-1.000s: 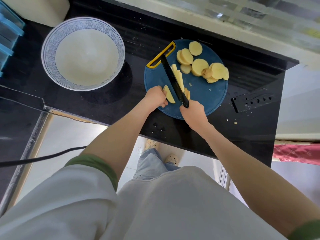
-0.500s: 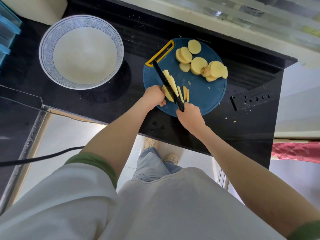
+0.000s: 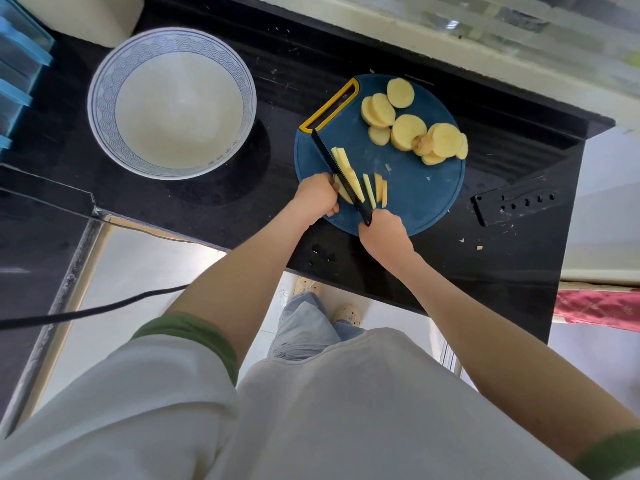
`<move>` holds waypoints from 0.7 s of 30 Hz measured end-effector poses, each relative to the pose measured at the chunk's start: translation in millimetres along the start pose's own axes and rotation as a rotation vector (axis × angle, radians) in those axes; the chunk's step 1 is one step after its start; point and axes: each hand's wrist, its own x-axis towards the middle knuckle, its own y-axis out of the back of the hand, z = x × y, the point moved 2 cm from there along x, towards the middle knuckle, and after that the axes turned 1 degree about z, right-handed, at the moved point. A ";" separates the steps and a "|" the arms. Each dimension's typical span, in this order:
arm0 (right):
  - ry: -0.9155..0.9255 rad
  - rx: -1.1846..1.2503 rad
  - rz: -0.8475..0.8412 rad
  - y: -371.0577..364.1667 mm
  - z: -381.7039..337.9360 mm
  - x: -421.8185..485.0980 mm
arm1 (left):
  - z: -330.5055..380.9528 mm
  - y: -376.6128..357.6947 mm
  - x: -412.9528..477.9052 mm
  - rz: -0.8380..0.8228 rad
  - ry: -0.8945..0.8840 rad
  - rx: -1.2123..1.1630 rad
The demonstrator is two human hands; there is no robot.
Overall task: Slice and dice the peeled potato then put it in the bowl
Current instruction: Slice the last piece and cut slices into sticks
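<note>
Two hands on one round dark-blue plastic cutting board (image 3: 420, 202): my right hand (image 3: 382, 234) curls tight round the handle of a long black knife (image 3: 333, 160), its blade across a pale yellow potato piece (image 3: 354, 180) that my left hand (image 3: 316, 199) holds with bent fingers. Cut potato strips (image 3: 377, 188) lie just right of the blade. Round potato slices (image 3: 408, 131) are heaped at the board's far side. White blue-patterned ceramic bowl (image 3: 104, 98) stands left, apart.

Bowl (image 3: 104, 109) left of cutting board (image 3: 426, 195), potato slices (image 3: 408, 131) on board
</note>
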 end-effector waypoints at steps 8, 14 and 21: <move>-0.059 0.152 -0.017 1.8 -3.4 10.2 | 1.6 -1.4 0.9 -0.031 -0.058 0.076; -0.099 0.405 -0.092 9.4 -11.0 15.8 | -2.0 -3.6 5.8 -0.039 -0.012 -0.138; -0.042 0.361 -0.082 36.3 -2.2 11.7 | 16.3 10.9 1.6 -0.154 0.130 -0.271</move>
